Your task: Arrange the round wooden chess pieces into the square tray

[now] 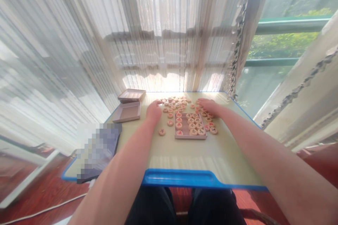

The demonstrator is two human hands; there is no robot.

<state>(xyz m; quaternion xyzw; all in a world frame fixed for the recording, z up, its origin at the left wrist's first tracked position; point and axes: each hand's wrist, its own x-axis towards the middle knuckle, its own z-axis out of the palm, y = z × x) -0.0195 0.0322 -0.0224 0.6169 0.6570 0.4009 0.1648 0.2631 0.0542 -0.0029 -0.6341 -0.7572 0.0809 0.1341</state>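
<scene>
Round wooden Chinese chess pieces (170,104) with red and dark characters lie in a loose cluster toward the far side of the table. A shallow open box (190,137) in the middle holds several more pieces in columns, with a gap between them. At the cluster's left edge is my left hand (154,110), a finger stretched toward the pieces and the other fingers mostly hidden. My right hand (210,107) lies low over pieces on the right, fingers extended and apart from any grip. One single piece (162,132) sits left of the box.
Two shallow box parts, a near tray (127,111) and a farther one (132,94), stand at the table's left. A dark flat item (112,151), partly pixelated, lies at the left edge. The pale table (211,161) has a blue rim; sheer curtains hang behind it.
</scene>
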